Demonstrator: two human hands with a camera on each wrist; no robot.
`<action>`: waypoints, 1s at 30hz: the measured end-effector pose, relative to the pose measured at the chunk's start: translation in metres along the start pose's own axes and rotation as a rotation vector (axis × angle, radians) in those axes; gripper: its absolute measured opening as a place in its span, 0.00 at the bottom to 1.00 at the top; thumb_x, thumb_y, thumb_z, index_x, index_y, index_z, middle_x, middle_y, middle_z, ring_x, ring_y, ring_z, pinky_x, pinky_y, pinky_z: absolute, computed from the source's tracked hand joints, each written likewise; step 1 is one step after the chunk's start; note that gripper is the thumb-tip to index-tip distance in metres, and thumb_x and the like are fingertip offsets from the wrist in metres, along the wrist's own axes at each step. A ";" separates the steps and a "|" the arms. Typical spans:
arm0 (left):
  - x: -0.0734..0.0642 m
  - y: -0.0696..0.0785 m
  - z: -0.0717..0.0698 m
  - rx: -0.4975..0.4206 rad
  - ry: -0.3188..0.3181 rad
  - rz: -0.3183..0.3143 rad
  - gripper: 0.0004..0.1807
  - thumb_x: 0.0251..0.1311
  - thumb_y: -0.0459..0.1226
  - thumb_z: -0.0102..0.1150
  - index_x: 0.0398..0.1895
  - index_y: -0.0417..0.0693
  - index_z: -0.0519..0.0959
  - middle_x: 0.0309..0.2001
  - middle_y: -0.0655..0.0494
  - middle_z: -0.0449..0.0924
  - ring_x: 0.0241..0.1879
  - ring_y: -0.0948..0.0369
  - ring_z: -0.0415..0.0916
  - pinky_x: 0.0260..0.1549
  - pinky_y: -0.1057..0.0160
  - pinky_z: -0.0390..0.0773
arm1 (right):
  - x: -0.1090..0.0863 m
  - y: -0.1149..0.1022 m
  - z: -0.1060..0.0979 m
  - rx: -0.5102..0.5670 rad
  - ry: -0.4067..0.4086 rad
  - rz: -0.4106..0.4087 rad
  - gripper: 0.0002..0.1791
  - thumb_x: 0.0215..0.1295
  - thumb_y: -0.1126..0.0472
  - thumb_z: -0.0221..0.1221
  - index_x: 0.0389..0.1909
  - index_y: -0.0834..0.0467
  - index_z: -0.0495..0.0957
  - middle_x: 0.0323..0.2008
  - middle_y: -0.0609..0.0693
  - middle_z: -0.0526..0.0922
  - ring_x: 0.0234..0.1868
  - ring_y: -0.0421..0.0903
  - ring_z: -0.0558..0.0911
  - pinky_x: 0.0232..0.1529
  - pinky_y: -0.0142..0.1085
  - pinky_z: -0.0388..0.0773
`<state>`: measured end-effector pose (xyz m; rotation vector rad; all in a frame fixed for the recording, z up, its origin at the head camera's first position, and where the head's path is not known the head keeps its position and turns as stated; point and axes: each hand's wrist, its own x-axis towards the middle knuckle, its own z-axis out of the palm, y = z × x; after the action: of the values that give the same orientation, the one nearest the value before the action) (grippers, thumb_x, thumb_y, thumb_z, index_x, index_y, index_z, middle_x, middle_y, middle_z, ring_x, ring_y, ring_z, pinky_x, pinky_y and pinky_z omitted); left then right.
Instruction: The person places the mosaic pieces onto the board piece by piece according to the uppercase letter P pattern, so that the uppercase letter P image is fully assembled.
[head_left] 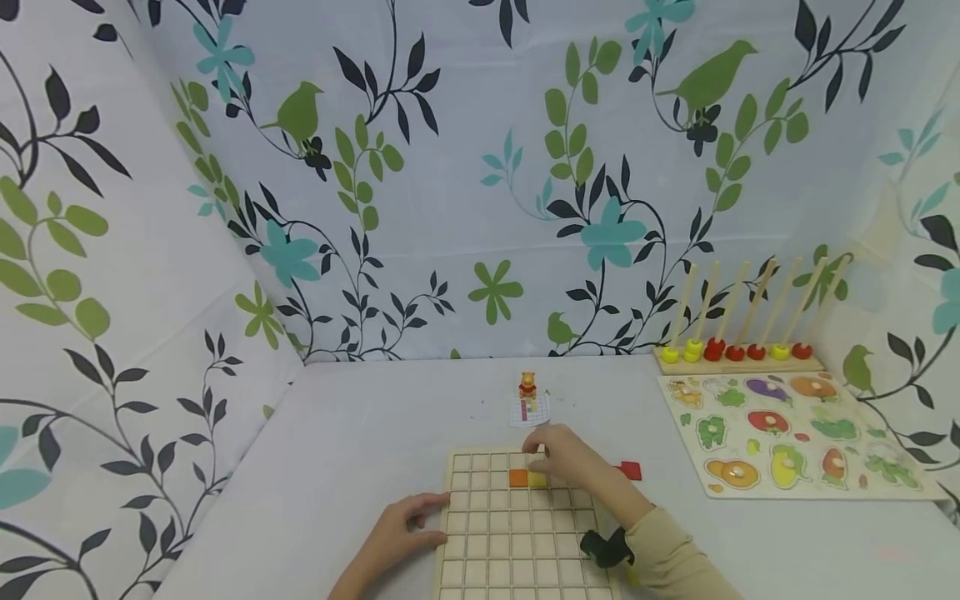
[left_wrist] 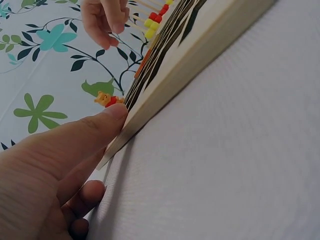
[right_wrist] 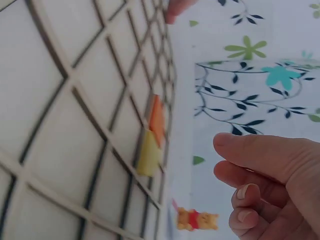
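Note:
A wooden grid board (head_left: 497, 523) lies on the table, with an orange square tile (head_left: 518, 478) and a yellow square tile (head_left: 537, 480) side by side in its cells. My left hand (head_left: 405, 529) touches the board's left edge with thumb and fingertips apart. Over the far part of the board is my right hand (head_left: 562, 454), near the yellow tile. In the right wrist view the right hand (right_wrist: 272, 185) is loosely bent, with nothing between thumb and fingers and a gap from the yellow tile (right_wrist: 149, 154).
Behind the board stands a small bear figure (head_left: 528, 383) by a card with a coloured grid (head_left: 531, 410). Red pieces (head_left: 632, 471) lie right of the board, partly behind the forearm. Farther right are a vegetable puzzle board (head_left: 693, 446) and a peg rack (head_left: 738, 365) with red and yellow beads.

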<state>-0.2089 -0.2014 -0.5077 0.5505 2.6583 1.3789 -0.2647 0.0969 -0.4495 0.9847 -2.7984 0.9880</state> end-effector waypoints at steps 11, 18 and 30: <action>0.004 -0.001 0.001 0.019 0.003 0.019 0.27 0.42 0.41 0.68 0.49 0.45 0.76 0.45 0.55 0.77 0.28 0.60 0.65 0.29 0.65 0.66 | -0.045 0.007 -0.059 -0.042 0.271 0.044 0.10 0.49 0.68 0.64 0.34 0.59 0.80 0.28 0.45 0.77 0.22 0.37 0.65 0.22 0.30 0.66; -0.002 -0.003 0.001 0.027 0.000 0.007 0.29 0.41 0.47 0.68 0.49 0.48 0.76 0.41 0.62 0.77 0.28 0.65 0.65 0.30 0.67 0.66 | -0.078 0.021 -0.071 -0.075 0.336 0.128 0.11 0.47 0.67 0.66 0.35 0.58 0.80 0.26 0.41 0.75 0.22 0.37 0.66 0.22 0.29 0.66; 0.000 -0.005 0.000 0.013 -0.011 0.025 0.29 0.41 0.48 0.67 0.50 0.50 0.76 0.39 0.64 0.76 0.28 0.65 0.65 0.30 0.67 0.66 | -0.094 0.043 -0.056 0.010 0.338 0.227 0.12 0.48 0.66 0.65 0.36 0.61 0.79 0.24 0.42 0.72 0.22 0.39 0.66 0.20 0.29 0.66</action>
<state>-0.2103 -0.2036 -0.5114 0.5933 2.6634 1.3617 -0.2237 0.2075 -0.4483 0.4510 -2.6567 1.0735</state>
